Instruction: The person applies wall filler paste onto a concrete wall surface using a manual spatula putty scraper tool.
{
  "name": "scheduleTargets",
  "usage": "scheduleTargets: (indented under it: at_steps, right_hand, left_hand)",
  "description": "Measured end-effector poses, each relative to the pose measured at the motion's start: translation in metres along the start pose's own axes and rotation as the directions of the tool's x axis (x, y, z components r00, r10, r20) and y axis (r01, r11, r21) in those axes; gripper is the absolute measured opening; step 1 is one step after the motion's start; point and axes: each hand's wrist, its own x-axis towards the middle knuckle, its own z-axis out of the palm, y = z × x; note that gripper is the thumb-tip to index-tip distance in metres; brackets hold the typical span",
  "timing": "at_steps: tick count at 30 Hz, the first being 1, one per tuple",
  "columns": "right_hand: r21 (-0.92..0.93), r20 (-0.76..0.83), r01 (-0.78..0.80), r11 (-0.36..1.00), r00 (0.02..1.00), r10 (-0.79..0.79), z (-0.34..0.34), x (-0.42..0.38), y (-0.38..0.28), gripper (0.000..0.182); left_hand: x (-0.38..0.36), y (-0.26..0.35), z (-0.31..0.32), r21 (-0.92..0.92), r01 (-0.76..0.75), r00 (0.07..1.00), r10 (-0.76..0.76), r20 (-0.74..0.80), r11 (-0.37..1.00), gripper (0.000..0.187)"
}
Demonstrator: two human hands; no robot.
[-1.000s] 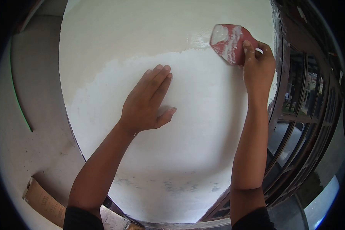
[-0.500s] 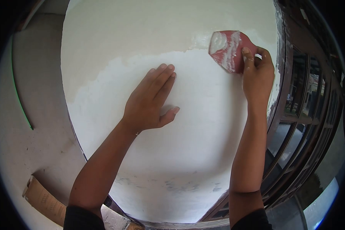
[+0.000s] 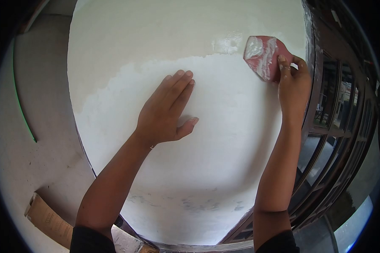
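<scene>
A pale wall panel [image 3: 223, 139] fills the middle of the view, whiter below and greyer-beige above. My left hand [image 3: 166, 107] lies flat on its white part, fingers stretched out and thumb apart, holding nothing. Up at the right, my right hand [image 3: 293, 86] grips a red putty scraper [image 3: 267, 59] by its right side, thumb on the near face. White putty is smeared in bands over the scraper's face. A shiny wet patch [image 3: 228, 43] shows on the wall just left of the scraper.
On the right stands a dark window frame [image 3: 331, 135] with glass panes, close beside my right arm. A cardboard box [image 3: 50, 221] lies on the floor at lower left. A thin green line [image 3: 20, 99] runs along the far left. Dark smudges mark the wall's lower part.
My right hand has shifted right and slightly down with the putty scraper, uncovering more of the shiny wet patch. My left hand has stayed in place.
</scene>
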Motion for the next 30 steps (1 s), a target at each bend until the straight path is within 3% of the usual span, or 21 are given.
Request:
scheduleTargets:
  at_steps: [1,3,4,7,8,9,11,13,14,15,17,20,23,26,27,29,30]
  right_hand:
    - [-0.001,0.002,0.0,1.0,1.0,0.0,-0.005,0.0,0.006,0.035]
    - [0.391,0.036,-0.127,0.912,0.992,0.122,-0.012,-0.001,0.008,0.033]
    - [0.496,0.052,-0.136,0.858,0.991,0.127,-0.01,-0.002,0.004,0.032]
    - [0.422,0.182,-0.096,0.901,0.983,0.019,0.006,-0.005,-0.018,0.033]
    - [0.438,0.184,-0.002,0.899,0.979,-0.087,0.017,-0.007,-0.023,0.034]
    - [0.229,0.175,0.057,0.972,0.98,-0.099,0.023,-0.008,-0.032,0.036]
    - [-0.021,0.122,0.114,0.993,0.986,-0.111,0.03,-0.003,-0.026,0.036]
    - [-0.074,0.026,0.112,0.991,0.994,-0.11,0.016,0.002,-0.012,0.038]
    - [-0.034,0.049,0.031,0.999,0.998,-0.03,0.003,0.004,-0.006,0.035]
    - [0.159,0.033,-0.08,0.984,0.997,0.076,-0.004,0.0,-0.005,0.034]
    - [0.413,0.021,-0.119,0.903,0.992,0.121,-0.011,0.006,0.019,0.033]
    - [0.511,0.099,-0.16,0.844,0.987,0.127,-0.004,-0.004,0.001,0.029]
    - [0.455,0.171,-0.002,0.891,0.982,-0.085,0.021,-0.006,-0.02,0.035]
    - [0.035,0.087,0.145,0.989,0.985,-0.148,0.034,-0.002,-0.024,0.034]
    - [0.036,0.086,0.147,0.988,0.985,-0.15,0.028,0.0,-0.02,0.034]
    - [0.048,0.047,0.007,0.999,0.999,-0.01,0.006,0.004,-0.006,0.036]
    - [0.187,0.03,-0.049,0.981,0.999,0.044,-0.002,0.006,0.006,0.035]
  left_hand:
    - [0.0,0.0,0.0,0.008,0.0,1.0,-0.001,0.002,1.0,0.062]
    - [0.001,0.001,-0.001,0.017,0.0,1.0,0.0,0.004,1.0,0.061]
    - [0.0,0.001,0.0,0.014,0.003,1.0,-0.003,0.008,1.0,0.062]
    - [0.0,0.0,-0.001,0.018,0.003,1.0,-0.004,0.013,1.0,0.062]
    - [0.0,0.0,-0.001,0.02,0.006,1.0,-0.006,0.015,1.0,0.063]
    - [0.0,0.0,-0.001,0.019,0.002,1.0,-0.003,0.014,1.0,0.063]
    - [0.0,0.0,-0.001,0.02,0.013,0.999,-0.014,0.029,1.0,0.063]
    - [0.001,0.0,-0.001,0.014,0.011,0.999,-0.011,0.032,1.0,0.063]
    - [0.0,0.0,-0.002,0.011,0.014,0.999,-0.015,0.035,1.0,0.063]
    - [-0.001,0.001,-0.001,0.01,0.019,0.999,-0.019,0.037,1.0,0.063]
    - [0.0,0.0,0.0,0.027,0.003,1.0,-0.004,0.024,1.0,0.063]
    - [0.0,0.0,-0.001,0.024,0.003,1.0,-0.004,0.03,1.0,0.063]
    - [0.0,-0.001,-0.001,0.026,0.006,0.999,-0.007,0.036,1.0,0.063]
    - [0.0,0.0,-0.001,0.019,0.012,0.999,-0.013,0.033,1.0,0.063]
    - [0.0,-0.001,-0.001,0.02,0.011,0.999,-0.012,0.032,1.0,0.063]
    - [0.0,0.0,-0.001,0.013,0.015,0.999,-0.015,0.034,1.0,0.063]
    - [-0.001,0.001,-0.001,0.014,0.019,0.999,-0.02,0.034,1.0,0.063]
